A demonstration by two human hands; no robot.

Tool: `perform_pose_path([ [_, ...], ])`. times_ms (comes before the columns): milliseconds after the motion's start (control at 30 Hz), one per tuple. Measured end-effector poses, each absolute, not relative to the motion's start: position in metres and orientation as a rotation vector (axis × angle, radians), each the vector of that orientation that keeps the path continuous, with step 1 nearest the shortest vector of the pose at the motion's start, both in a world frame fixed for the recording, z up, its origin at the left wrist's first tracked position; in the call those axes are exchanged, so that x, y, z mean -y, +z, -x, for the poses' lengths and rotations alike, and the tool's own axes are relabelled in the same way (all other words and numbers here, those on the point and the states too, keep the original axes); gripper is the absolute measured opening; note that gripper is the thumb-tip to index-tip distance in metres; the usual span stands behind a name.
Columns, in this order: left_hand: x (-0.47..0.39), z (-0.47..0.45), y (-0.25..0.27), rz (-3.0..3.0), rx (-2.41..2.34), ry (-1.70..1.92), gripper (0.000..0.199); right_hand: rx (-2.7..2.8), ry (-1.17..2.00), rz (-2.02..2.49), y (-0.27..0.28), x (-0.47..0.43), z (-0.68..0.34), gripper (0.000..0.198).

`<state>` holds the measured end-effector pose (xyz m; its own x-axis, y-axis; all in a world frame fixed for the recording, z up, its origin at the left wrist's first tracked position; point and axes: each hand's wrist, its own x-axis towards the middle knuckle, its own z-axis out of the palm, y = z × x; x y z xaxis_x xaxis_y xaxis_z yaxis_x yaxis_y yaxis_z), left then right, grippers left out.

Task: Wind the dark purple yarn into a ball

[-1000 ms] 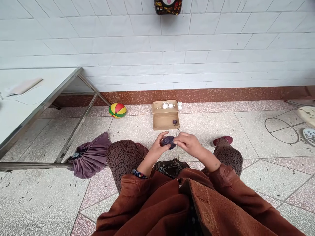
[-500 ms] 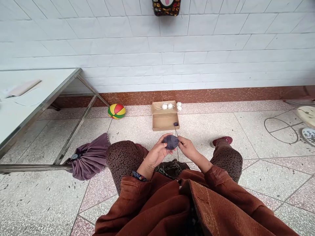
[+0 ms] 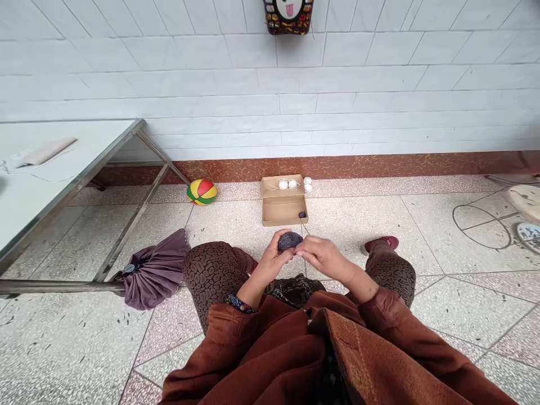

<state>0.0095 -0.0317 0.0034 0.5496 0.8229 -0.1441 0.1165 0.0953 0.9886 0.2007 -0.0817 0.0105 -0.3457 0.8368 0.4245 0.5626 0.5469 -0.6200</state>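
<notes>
My left hand [image 3: 272,260] is closed around a dark purple-grey ball of yarn [image 3: 289,241], held between my knees. Against the ball's right side, my right hand [image 3: 323,256] pinches with thumb and fingers at the strand of yarn [image 3: 304,228]. That strand runs up to a small dark ball of yarn [image 3: 302,215] in the right corner of an open cardboard box [image 3: 282,212] on the floor. On the box's opened lid lie two white balls of yarn [image 3: 287,184], and more white yarn [image 3: 307,184] sits just right of the lid.
A metal-framed table [image 3: 84,169] stands at the left, with a purple folded umbrella [image 3: 156,273] by its lower bar. Near its far leg lies a colourful ball [image 3: 201,192]. A stool [image 3: 527,202] with a wire ring base is at the right. A dark patterned bag [image 3: 289,17] hangs on the tiled wall.
My right hand has come round from the ball's right end to its near side, fingers now bent over by my left thumb. The ball has turned in my left hand. The view has tilted slightly upward.
</notes>
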Motion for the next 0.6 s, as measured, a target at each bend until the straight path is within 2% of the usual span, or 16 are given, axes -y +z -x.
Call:
perform_pose_path([
  [100, 0.034, -0.010, 0.002, -1.396, -0.756, 0.572, 0.044, 1.996, 0.415, 1.178, 0.017, 0.064, -0.211, 0.028],
  [233, 0.037, -0.012, -0.003, -1.265, -0.610, 0.589, 0.041, 1.854, 0.468, 1.253, -0.004, 0.047, -0.217, 0.026],
  [433, 0.038, -0.015, 0.004, -0.790, -0.537, 0.698, 0.061, 1.781, 0.620, 1.357, -0.052, 0.055, -0.203, 0.021],
  [600, 0.031, -0.015, 0.001, -0.646, -0.551, 0.736, 0.048, 1.942, 0.585, 1.372, -0.064, 0.071, -0.193, 0.021],
])
